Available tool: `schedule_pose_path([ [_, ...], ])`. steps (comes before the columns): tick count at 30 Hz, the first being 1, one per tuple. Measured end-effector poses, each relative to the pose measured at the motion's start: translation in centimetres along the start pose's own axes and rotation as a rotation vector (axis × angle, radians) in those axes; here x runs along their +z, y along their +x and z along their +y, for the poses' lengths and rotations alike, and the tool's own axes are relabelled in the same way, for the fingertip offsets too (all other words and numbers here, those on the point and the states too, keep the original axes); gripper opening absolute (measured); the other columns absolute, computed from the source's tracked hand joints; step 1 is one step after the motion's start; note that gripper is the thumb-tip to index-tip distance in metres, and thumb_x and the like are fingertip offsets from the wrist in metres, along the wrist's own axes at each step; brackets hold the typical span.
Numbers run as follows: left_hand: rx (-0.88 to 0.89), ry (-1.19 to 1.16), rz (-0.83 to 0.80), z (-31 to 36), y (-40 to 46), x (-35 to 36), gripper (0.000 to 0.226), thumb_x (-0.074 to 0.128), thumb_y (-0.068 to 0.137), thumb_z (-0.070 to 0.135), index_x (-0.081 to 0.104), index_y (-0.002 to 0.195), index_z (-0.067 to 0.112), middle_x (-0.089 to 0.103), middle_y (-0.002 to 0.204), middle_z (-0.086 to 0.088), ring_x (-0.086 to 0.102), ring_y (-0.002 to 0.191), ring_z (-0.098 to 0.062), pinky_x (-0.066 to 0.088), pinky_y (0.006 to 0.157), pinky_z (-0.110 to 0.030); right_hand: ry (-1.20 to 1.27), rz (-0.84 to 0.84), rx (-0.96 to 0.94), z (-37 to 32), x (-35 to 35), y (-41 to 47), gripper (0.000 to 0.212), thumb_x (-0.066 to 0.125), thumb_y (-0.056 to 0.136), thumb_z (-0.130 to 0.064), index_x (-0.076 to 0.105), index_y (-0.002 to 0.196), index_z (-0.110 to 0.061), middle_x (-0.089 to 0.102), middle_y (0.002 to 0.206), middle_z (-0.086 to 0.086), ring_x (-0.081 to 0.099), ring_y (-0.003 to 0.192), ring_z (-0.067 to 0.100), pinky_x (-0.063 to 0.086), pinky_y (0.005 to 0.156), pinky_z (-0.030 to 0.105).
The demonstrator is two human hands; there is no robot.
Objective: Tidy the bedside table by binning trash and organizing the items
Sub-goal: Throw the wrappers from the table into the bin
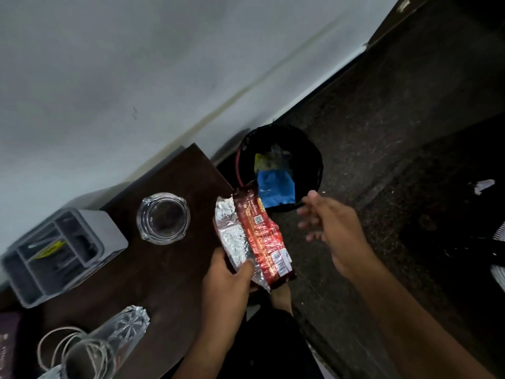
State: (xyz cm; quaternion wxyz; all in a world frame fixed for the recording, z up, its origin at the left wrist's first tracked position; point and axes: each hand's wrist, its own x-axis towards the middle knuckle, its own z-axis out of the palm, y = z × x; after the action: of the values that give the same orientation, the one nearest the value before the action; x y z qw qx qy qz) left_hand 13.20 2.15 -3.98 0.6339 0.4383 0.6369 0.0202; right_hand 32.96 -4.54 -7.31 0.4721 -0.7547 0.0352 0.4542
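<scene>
Wrapper [257, 242] — left hand [229, 277] (lower end)

Left hand [228, 274] — fingers [246, 265] curled in a closed grip, forearm angled up from below. Right hand [334, 228] held apart, fingers spread loosely — gripping nothing.

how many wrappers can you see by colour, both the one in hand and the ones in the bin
red with silver inside: 1, the wrapper held in the left hand
blue: 1, wrapper in the black bin
yellow: 1, wrapper in the bin, partly hidden
total: 3
</scene>
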Motion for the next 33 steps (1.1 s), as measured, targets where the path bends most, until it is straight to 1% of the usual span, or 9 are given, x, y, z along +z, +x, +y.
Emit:
schedule_pose_path([
  [3, 0.023, -0.018, -0.034, 0.8, 0.6, 0.9, 0.026, 0.071, 0.088, 0.022, 0.066, 0.110, 0.033, 0.079, 0.102, 0.004, 0.077, 0.092, -0.018, 0.061, 0.085, -0.055, -0.194, -0.295, 0.006, -1.5, -0.6, -4.0, 0.065, 0.060, 0.071, -0.080, 0.077, 0.095, -0.022, 0.079, 0.090, 0.006, 0.071, 0.070, 0.012, 0.053, 0.054, 0.022],
  [6, 0.030, -0.051, -0.079, 1.5, 0.8, 1.6, 0.029, 0.070, 0.088, 0.028, 0.065, 0.116, 0.031, 0.078, 0.108, 0.002, 0.076, 0.096, -0.021, 0.059, 0.089, -0.054, -0.184, -0.433, 0.084, -1.8, -0.7, -4.8, 0.034, 0.073, 0.084, -0.043, 0.076, 0.100, -0.013, 0.080, 0.093, 0.010, 0.075, 0.075, 0.017, 0.056, 0.061, 0.023],
  [10, 0.022, -0.104, -0.109, 1.5, 0.9, 1.5, 0.020, 0.062, 0.097, 0.034, 0.064, 0.116, 0.038, 0.076, 0.107, 0.006, 0.075, 0.088, -0.008, 0.062, 0.080, -0.036, -0.194, -0.150, 0.009, -1.5, -1.0, -1.1, 0.009, 0.076, 0.086, -0.015, 0.078, 0.084, -0.008, 0.079, 0.075, 0.010, 0.069, 0.058, 0.015, 0.052, 0.049, 0.023],
  [14, 0.039, -0.048, -0.087, -0.2, 0.6, -0.2, 0.022, 0.054, 0.101, 0.029, 0.068, 0.116, 0.038, 0.078, 0.097, 0.011, 0.072, 0.083, -0.005, 0.053, 0.068, -0.022, -0.277, 0.203, 0.005, -1.6, -0.3, 5.8, 0.017, 0.074, 0.083, -0.011, 0.072, 0.066, -0.012, 0.073, 0.061, 0.005, 0.068, 0.051, 0.015, 0.053, 0.045, 0.026],
  [18, 0.060, 0.015, -0.031, -2.4, 0.1, -2.4, 0.029, 0.058, 0.099, 0.019, 0.072, 0.105, 0.044, 0.078, 0.094, 0.019, 0.072, 0.079, 0.002, 0.051, 0.067, -0.016, -0.430, 0.285, 0.052, -1.0, 1.5, 11.7, 0.012, 0.076, 0.078, -0.009, 0.073, 0.081, 0.002, 0.070, 0.078, 0.018, 0.068, 0.075, 0.031, 0.059, 0.072, 0.047],
  [21, 0.046, -0.024, 0.010, -3.8, -0.3, -4.0, 0.034, 0.058, 0.099, 0.015, 0.073, 0.098, 0.045, 0.079, 0.093, 0.016, 0.072, 0.077, 0.001, 0.050, 0.064, -0.012, -0.405, 0.324, 0.081, -0.1, 2.1, 13.5, 0.033, 0.079, 0.076, -0.010, 0.070, 0.100, 0.010, 0.067, 0.088, 0.022, 0.067, 0.081, 0.030, 0.057, 0.069, 0.044],
  [27, 0.040, -0.051, 0.060, -5.8, -2.0, -7.5, 0.044, 0.058, 0.099, 0.017, 0.069, 0.098, 0.059, 0.078, 0.094, 0.020, 0.072, 0.080, 0.003, 0.049, 0.068, -0.012, -0.536, 0.377, -0.043, -0.7, 3.1, 10.4, 0.027, 0.068, 0.087, -0.012, 0.071, 0.100, 0.011, 0.070, 0.092, 0.028, 0.064, 0.082, 0.031, 0.053, 0.076, 0.046],
  [29, 0.051, -0.046, 0.071, -6.0, -2.5, -8.2, 0.039, 0.058, 0.098, 0.023, 0.066, 0.100, 0.061, 0.077, 0.096, 0.023, 0.071, 0.083, 0.004, 0.050, 0.073, -0.015, -0.543, 0.294, -0.196, -1.8, 5.3, 6.9, 0.020, 0.065, 0.089, -0.008, 0.074, 0.104, 0.002, 0.073, 0.092, 0.022, 0.068, 0.083, 0.031, 0.056, 0.081, 0.048],
  [33, 0.077, -0.051, 0.110, -7.4, -3.7, -9.2, 0.025, 0.057, 0.086, 0.040, 0.067, 0.100, 0.059, 0.077, 0.097, 0.020, 0.069, 0.087, 0.006, 0.054, 0.083, -0.021, -0.541, -0.085, -0.446, -2.8, 11.9, -1.8, 0.018, 0.070, 0.090, -0.009, 0.072, 0.090, -0.027, 0.073, 0.079, 0.004, 0.066, 0.065, 0.009, 0.055, 0.058, 0.026],
])
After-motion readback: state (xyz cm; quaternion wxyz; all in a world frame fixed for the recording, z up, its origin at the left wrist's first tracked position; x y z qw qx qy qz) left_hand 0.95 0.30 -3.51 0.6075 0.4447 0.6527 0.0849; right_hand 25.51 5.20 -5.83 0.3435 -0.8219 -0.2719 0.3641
